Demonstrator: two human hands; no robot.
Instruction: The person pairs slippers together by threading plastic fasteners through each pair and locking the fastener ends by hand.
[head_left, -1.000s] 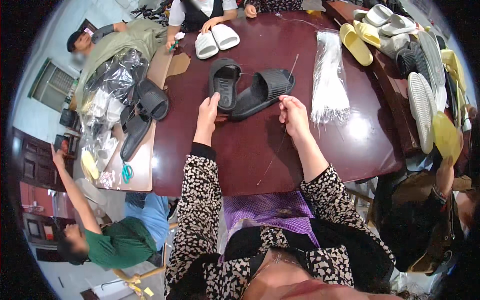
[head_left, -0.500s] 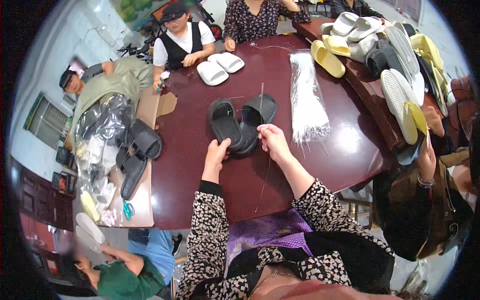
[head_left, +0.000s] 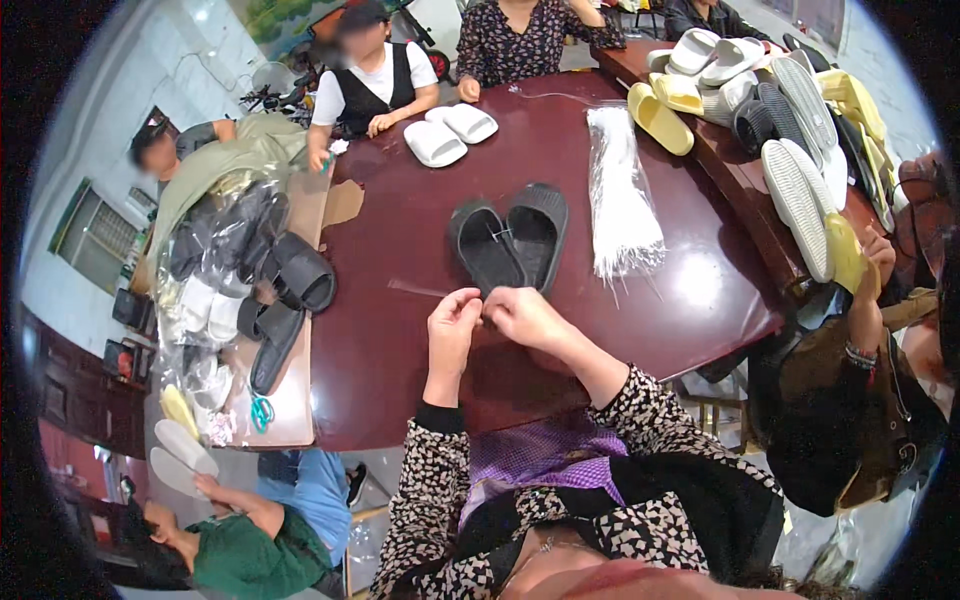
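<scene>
Two black slide slippers, the left one (head_left: pixel 490 262) and the right one (head_left: pixel 540 238), lie together on the table with their straps on the far side. A short pale strand (head_left: pixel 502 233) shows between the straps. Just at their near ends, my left hand (head_left: pixel 454 332) is closed in a pinch. My right hand (head_left: pixel 530 318) meets it, fingers bent and tips close to the left fingertips. From the pinch a thin clear plastic tie (head_left: pixel 415 288) runs out leftward over the table. My fingers cover the rest of it.
A bag of white plastic ties (head_left: pixel 622 195) lies right of the slippers. White slippers (head_left: pixel 436 143) stand at the far side. Piled slippers (head_left: pixel 795 110) fill a raised board at right. Bagged slippers and blue-green scissors (head_left: pixel 261 413) lie at left. Several people sit around.
My right hand has come down and left to my left hand. My left hand has let go of the black slippers, which now lie flat. The tie no longer stands up over them.
</scene>
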